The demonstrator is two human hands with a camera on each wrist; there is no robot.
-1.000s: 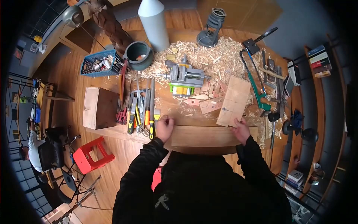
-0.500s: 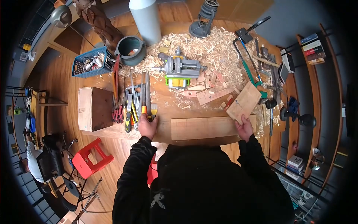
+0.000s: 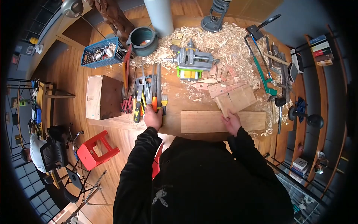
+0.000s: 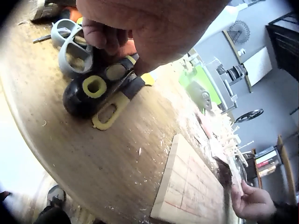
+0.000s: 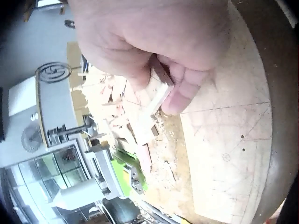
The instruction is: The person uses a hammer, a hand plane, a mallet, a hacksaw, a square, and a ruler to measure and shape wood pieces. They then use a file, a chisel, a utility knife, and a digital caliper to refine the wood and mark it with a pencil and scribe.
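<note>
My left hand is over the row of tools at the front left. Its fingers and thumb curl about a black-and-yellow tool handle, beside a yellow loop-ended handle; the grip is partly hidden under the hand. My right hand pinches the near corner of a short wooden board between thumb and fingers, and the board is tilted above the table. Below it a long flat plank lies along the front edge, with pencil lines visible in the wrist views.
A grey-green vise stands mid-table, with wood shavings and offcuts around it. At the left are a wooden block, a blue basket and a dark pot. A green-handled saw lies right; a red stool stands on the floor.
My left hand has gone from the plank's left end to the tool handles. The short board in my right hand has swung and moved left over the plank.
</note>
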